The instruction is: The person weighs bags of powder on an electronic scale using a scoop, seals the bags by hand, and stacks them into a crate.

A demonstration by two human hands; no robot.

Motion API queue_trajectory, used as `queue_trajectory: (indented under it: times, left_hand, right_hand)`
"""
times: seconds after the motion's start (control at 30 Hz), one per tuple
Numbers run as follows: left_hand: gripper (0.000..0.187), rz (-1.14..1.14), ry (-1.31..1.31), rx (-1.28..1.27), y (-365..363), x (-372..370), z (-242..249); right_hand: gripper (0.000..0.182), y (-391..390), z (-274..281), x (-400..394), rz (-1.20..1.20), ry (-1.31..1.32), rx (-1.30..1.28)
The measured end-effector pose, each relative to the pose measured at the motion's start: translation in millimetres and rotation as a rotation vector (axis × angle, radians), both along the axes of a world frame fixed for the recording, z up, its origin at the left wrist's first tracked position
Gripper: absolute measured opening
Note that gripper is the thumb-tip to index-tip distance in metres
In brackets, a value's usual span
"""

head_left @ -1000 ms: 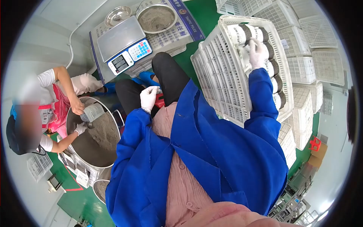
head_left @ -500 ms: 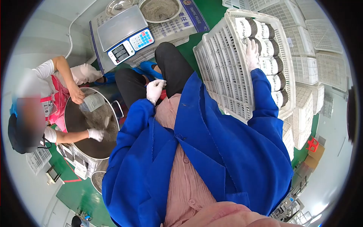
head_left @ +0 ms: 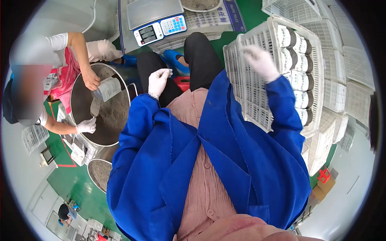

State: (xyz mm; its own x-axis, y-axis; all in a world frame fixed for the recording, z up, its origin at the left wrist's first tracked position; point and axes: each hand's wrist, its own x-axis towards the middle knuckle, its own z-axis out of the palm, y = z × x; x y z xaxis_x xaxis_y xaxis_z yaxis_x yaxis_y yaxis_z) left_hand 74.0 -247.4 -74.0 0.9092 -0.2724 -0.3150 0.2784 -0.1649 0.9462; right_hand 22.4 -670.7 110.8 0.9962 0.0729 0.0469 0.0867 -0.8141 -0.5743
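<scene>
My left hand, in a white glove, is raised above my lap near my knee. Its fingers are pressed together, and anything between them is too small or hidden to make out. My right hand, also gloved and a little blurred, hovers over the side of a white plastic crate with its fingers stretched out and nothing in it. Inside that crate, several clear-looking bags of dark grainy stuff with white printed labels lie in rows, to the right of my right hand.
A digital scale stands on a covered table ahead. Beside it is a metal bowl. At left, a co-worker's hands work with a printed bag over a large steel pot. White crates are stacked at right.
My right hand has come off the labelled bags and moved left over the crate's side. My left hand has risen slightly. The view has shifted, and the co-worker's gloved hand has moved lower.
</scene>
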Motion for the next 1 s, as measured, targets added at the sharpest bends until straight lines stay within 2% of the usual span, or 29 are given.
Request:
queue_trajectory:
  times: [0.03,0.1,0.23,0.3,0.33,0.43,0.5,0.57,0.63,0.7,0.77,0.83,0.9,1.0]
  left_hand:
    - [0.024,0.017,0.009,-0.004,2.8,0.7,6.0]
    - [0.025,0.066,0.028,-0.017,7.6,-0.3,16.1]
    - [0.023,0.190,0.025,-0.082,13.1,-7.6,27.8]
    - [0.023,0.214,0.017,-0.090,15.2,-11.0,26.8]
    - [0.023,0.217,0.021,-0.091,14.6,-12.0,26.8]
    - [0.023,0.183,0.013,-0.086,8.3,-10.8,23.9]
    - [0.024,0.167,0.003,-0.100,1.6,-11.7,21.4]
    - [0.024,0.149,-0.006,-0.126,-7.8,-9.1,21.1]
    - [0.024,0.126,-0.007,-0.116,-17.4,-6.1,23.7]
    - [0.024,0.104,-0.014,-0.115,-24.3,-2.8,26.9]
    - [0.023,0.101,-0.010,-0.114,-24.1,-0.3,34.1]
    - [0.023,0.121,0.002,-0.107,-15.7,0.8,35.9]
    - [0.023,0.173,-0.043,-0.059,1.6,-3.6,50.5]
    - [0.024,0.291,-0.023,-0.065,30.6,-12.6,42.6]
  right_hand:
    - [0.024,12.4,-31.2,0.1,0.161,0.033,-0.051]
    - [0.024,42.1,-70.8,-8.2,0.248,0.178,-0.120]
    - [0.022,66.3,-78.0,-10.3,0.170,0.589,-0.136]
    - [0.018,52.1,-86.6,-9.7,0.182,0.623,-0.224]
    - [0.015,37.1,-103.3,-13.4,0.232,0.531,-0.262]
    - [0.013,-9.9,-122.0,-2.4,0.004,0.184,-0.277]
    - [0.012,-18.8,-87.7,28.6,-0.370,-0.081,-0.392]
    - [0.013,-8.4,-43.1,64.9,-0.497,-0.512,0.053]
    - [0.019,21.4,-17.1,91.0,-0.506,-0.520,0.255]
    - [0.021,68.1,-15.1,100.2,-0.349,-0.349,0.277]
    - [0.028,108.8,-82.2,113.2,0.056,-0.359,0.124]
    - [0.041,168.5,-102.2,89.5,0.334,-0.039,0.126]
    - [0.057,188.6,-120.2,71.6,0.383,0.258,0.184]
    - [0.057,174.4,-138.4,62.3,0.361,0.184,0.246]
